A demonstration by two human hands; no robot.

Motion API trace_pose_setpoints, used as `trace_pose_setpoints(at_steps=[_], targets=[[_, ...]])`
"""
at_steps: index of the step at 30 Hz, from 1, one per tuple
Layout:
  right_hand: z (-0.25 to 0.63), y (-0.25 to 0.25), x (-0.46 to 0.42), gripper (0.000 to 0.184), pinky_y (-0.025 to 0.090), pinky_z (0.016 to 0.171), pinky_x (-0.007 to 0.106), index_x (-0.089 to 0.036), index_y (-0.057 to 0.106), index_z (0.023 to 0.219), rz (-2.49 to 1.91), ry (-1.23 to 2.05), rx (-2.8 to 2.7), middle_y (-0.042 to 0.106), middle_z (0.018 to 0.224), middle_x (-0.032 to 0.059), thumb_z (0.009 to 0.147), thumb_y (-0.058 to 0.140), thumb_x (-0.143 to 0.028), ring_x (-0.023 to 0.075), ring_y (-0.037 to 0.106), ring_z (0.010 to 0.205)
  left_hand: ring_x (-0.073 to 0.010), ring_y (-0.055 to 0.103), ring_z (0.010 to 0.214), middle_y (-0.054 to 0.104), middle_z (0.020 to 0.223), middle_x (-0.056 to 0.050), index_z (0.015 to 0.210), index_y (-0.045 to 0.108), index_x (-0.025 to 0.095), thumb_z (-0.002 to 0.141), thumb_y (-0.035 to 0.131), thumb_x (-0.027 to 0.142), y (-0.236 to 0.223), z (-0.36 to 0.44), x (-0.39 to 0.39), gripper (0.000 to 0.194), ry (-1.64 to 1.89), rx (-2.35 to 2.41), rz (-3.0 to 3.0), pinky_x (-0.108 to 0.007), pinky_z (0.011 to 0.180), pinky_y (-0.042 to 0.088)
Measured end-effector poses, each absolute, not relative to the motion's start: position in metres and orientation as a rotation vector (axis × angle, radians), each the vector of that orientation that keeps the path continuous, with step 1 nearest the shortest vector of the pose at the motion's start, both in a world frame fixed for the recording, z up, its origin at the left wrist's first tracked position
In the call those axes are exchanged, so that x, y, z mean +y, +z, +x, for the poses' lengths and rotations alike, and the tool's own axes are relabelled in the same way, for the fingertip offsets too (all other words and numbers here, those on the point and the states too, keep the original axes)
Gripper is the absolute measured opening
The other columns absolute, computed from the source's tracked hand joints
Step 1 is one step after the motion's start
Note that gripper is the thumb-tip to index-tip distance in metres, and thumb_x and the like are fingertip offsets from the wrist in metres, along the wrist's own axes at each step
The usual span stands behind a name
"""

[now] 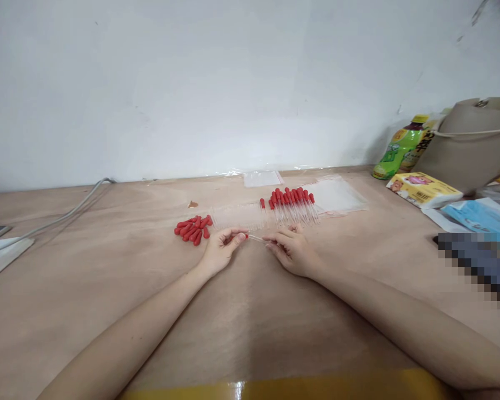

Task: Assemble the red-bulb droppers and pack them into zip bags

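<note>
My left hand (224,248) is closed around a red rubber bulb (246,236), and only the bulb's end shows past the fingertips. A thin clear glass tube (256,238) is pinched in the fingers of my right hand (290,248); its free end points at the bulb. Whether the two touch is too small to tell. Left of my hands lies a pile of loose red rubber bulbs (191,229). Behind them several bare glass tubes (237,215) lie in a row. Farther right are several droppers (294,203) with red bulbs fitted on glass tubes.
Clear plastic bags (335,194) lie behind the droppers, with a smaller bag (262,178) near the wall. At right stand a green drink bottle (395,150), a yellow tissue pack (425,189), a blue packet (479,214) and a beige bag (470,144). A cable (83,203) runs along the left.
</note>
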State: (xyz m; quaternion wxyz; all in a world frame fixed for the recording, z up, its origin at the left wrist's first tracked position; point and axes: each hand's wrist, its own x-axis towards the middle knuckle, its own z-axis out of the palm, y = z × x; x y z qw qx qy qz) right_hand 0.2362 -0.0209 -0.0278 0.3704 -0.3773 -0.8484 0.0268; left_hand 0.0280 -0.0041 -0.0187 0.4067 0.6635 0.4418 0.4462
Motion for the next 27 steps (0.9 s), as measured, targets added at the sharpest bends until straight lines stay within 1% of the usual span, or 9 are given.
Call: trace_pose_setpoints(at_steps=[3,7,10,12,15,17,20,24,27], targets=[[0.236,-0.029,-0.020,0.021,0.026,0.075,0.030,-0.018,0.059,0.097,-0.970,0.088,-2.182,0.064,0.080,0.0032,0.087,0.043,-0.027,0.0105,0.051,0.064,-0.0101,0.056,0.053,0.063,0.064,-0.001,0.090,0.064,0.012,0.073,0.061,0.040,-0.021,0.028,-0.004,0.034,1.077,1.085,1.627,-0.022,0.053,0.044],[0.237,-0.031,-0.019,0.021,0.027,0.075,0.030,-0.018,0.059,0.097,-0.973,0.135,-2.188,0.063,0.079,0.0028,0.087,0.042,-0.026,0.0103,0.051,0.065,-0.0134,0.061,0.061,0.067,0.071,-0.004,0.091,0.062,0.012,0.066,0.068,0.036,-0.027,0.027,-0.004,0.035,1.039,1.058,1.590,-0.025,0.060,0.048],[0.237,-0.031,-0.019,0.021,0.027,0.076,0.030,-0.018,0.060,0.097,-0.928,0.180,-2.204,0.063,0.080,0.0030,0.087,0.042,-0.025,0.0105,0.052,0.067,-0.0144,0.063,0.066,0.069,0.077,-0.005,0.085,0.063,0.013,0.068,0.068,0.035,-0.030,0.025,-0.004,0.028,1.040,1.050,1.637,-0.025,0.062,0.050],[0.238,-0.031,-0.018,0.022,0.028,0.075,0.030,-0.019,0.060,0.098,-0.897,0.214,-2.219,0.064,0.080,0.0033,0.087,0.043,-0.025,0.0112,0.053,0.068,-0.0145,0.063,0.067,0.069,0.078,-0.006,0.082,0.066,0.013,0.069,0.067,0.034,-0.031,0.024,-0.004,0.024,1.069,1.041,1.710,-0.024,0.063,0.050],[0.241,-0.029,-0.017,0.023,0.028,0.074,0.031,-0.021,0.062,0.100,-0.885,0.259,-2.259,0.064,0.078,0.0028,0.087,0.043,-0.025,0.0115,0.053,0.067,-0.0128,0.061,0.058,0.068,0.070,-0.005,0.083,0.069,0.014,0.072,0.065,0.033,-0.030,0.021,-0.005,0.023,1.082,1.025,1.833,-0.022,0.055,0.049],[0.243,-0.027,-0.016,0.023,0.027,0.075,0.031,-0.022,0.063,0.099,-0.886,0.269,-2.301,0.063,0.077,0.0020,0.087,0.043,-0.025,0.0109,0.053,0.066,-0.0115,0.059,0.053,0.067,0.069,-0.004,0.084,0.069,0.014,0.073,0.064,0.032,-0.027,0.020,-0.006,0.022,1.052,0.959,1.900,-0.022,0.051,0.049],[0.246,-0.025,-0.014,0.022,0.026,0.076,0.032,-0.023,0.065,0.097,-0.873,0.248,-2.339,0.063,0.078,0.0013,0.086,0.045,-0.025,0.0101,0.053,0.066,-0.0119,0.061,0.057,0.068,0.071,-0.004,0.081,0.070,0.015,0.074,0.064,0.028,-0.024,0.020,-0.008,0.016,1.005,0.847,2.016,-0.022,0.055,0.049],[0.247,-0.026,-0.012,0.021,0.024,0.075,0.032,-0.023,0.066,0.094,-0.870,0.149,-2.342,0.063,0.079,0.0017,0.086,0.046,-0.025,0.0108,0.053,0.069,-0.0137,0.062,0.067,0.069,0.072,-0.004,0.078,0.070,0.016,0.073,0.065,0.024,-0.021,0.021,-0.010,0.010,0.969,0.861,2.168,-0.022,0.062,0.048],[0.245,-0.027,-0.013,0.022,0.022,0.072,0.032,-0.022,0.065,0.092,-0.895,0.022,-2.324,0.063,0.078,0.0021,0.085,0.045,-0.023,0.0114,0.052,0.070,-0.0131,0.060,0.065,0.069,0.074,-0.004,0.079,0.069,0.015,0.074,0.065,0.025,-0.021,0.021,-0.012,0.012,0.954,0.931,2.187,-0.021,0.059,0.047]])
